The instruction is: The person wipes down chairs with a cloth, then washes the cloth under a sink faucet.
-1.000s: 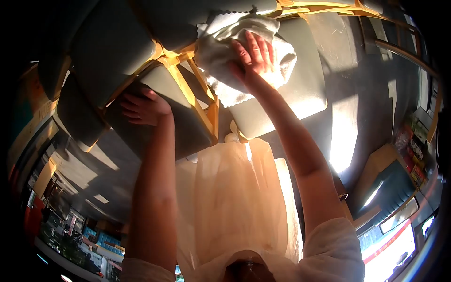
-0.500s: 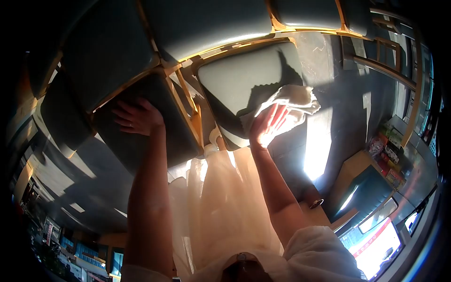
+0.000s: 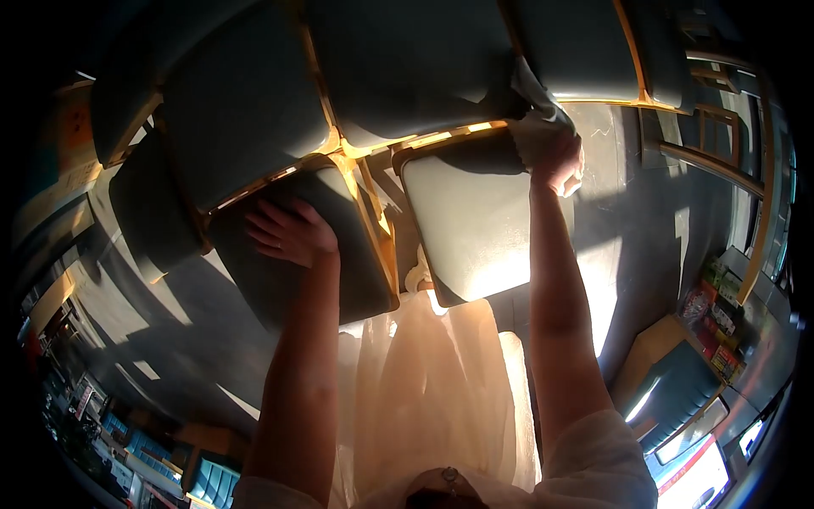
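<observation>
My left hand lies with fingers spread on a dark padded chair seat with a wooden frame. Bunched in my right hand is a whitish cloth, its loose end reaching up onto the dark padding beyond. This hand is closed, with its fingers partly hidden. It is at the far right corner of a second seat, brightly lit by sun. Behind both seats runs a row of dark cushioned panels in wooden frames; whether they are seats or backrests I cannot tell.
A wooden rail runs along the right. At the lower right are a blue padded seat, small colourful packages and a lit screen. Grey floor with sun patches shows on the left.
My right hand has moved up and away from me with the cloth, from the near seat to its far corner, and has closed around it. My left hand stays on its seat. The view has shifted.
</observation>
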A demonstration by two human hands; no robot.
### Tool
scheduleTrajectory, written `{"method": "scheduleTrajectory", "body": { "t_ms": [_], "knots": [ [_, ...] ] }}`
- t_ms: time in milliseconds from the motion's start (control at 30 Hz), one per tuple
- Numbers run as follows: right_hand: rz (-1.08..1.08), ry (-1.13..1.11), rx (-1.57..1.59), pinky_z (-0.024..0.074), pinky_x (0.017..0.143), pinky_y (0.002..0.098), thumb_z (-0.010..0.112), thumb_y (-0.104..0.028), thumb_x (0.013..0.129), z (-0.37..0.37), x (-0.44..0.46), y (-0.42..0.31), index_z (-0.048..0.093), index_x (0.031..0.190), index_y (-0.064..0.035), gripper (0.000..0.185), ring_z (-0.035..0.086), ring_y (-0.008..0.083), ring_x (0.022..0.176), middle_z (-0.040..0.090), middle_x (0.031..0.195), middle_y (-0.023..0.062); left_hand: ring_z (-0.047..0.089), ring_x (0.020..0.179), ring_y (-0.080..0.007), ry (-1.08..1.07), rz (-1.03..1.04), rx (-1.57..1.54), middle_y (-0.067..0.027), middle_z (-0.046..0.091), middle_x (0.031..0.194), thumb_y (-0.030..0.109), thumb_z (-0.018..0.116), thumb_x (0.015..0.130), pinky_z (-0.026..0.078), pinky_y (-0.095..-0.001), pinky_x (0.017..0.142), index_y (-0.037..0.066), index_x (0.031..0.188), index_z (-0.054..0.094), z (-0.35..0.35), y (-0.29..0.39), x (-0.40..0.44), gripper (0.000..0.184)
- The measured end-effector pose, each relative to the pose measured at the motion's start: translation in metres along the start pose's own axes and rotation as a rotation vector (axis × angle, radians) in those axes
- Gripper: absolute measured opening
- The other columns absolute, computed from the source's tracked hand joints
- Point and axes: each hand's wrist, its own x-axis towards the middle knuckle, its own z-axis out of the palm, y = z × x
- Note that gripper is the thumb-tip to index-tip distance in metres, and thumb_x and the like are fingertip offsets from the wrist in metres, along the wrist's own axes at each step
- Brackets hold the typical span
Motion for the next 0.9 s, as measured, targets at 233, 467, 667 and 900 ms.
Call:
{"method": "scheduleTrajectory", "body": {
  "t_ms": [233, 467, 667, 900],
  "knots": [
    [-0.9, 0.014, 0.706, 0.026, 0.098, 0.0484, 0.05, -0.033, 0.083, 0.004, -0.071, -0.134, 0.054, 0.113, -0.0185, 0.034, 0.04, 0.0301, 0.115, 0.05, 0.118, 0.0099, 0.018, 0.126, -0.0412, -0.02, 0.013, 0.008, -0.018, 0.019, 0.139, 0.052, 0.028, 0.085, 0.013, -0.0559, 0.1, 0.008, 0.132, 0.028, -0.002, -0.001, -0.002, 0.065],
    [-0.838, 0.335, 0.403, 0.0227, 0.1, 0.0496, 0.039, -0.037, 0.087, 0.011, 0.032, -0.194, 0.044, 0.122, -0.0236, 0.038, 0.028, 0.035, 0.123, 0.031, 0.136, 0.007, 0.018, 0.126, -0.0401, -0.044, -0.001, 0.022, -0.0167, 0.018, 0.14, 0.05, 0.03, 0.086, 0.014, -0.0542, 0.101, 0.01, 0.133, 0.026, 0.001, -0.002, 0.0, 0.062],
    [-0.438, 0.166, 0.426, 0.0144, 0.103, 0.0492, 0.039, -0.029, 0.088, 0.014, -0.005, -0.111, 0.034, 0.131, -0.0139, 0.046, 0.019, 0.0391, 0.127, 0.024, 0.138, 0.0165, 0.017, 0.127, -0.0381, -0.057, -0.026, 0.032, -0.0135, 0.017, 0.141, 0.047, 0.031, 0.087, 0.011, -0.0524, 0.102, 0.013, 0.135, 0.024, -0.003, 0.0, -0.001, 0.059],
    [-1.158, 0.195, 0.473, 0.0351, 0.085, 0.0416, 0.058, -0.023, 0.073, -0.01, -0.084, -0.187, 0.053, 0.109, -0.0211, 0.037, 0.041, 0.0266, 0.102, 0.046, 0.112, 0.0032, 0.017, 0.127, -0.0389, -0.041, -0.036, 0.023, -0.0138, 0.017, 0.141, 0.048, 0.031, 0.086, 0.011, -0.0527, 0.102, 0.013, 0.135, 0.024, -0.002, -0.002, -0.001, 0.06]
  ]
}}
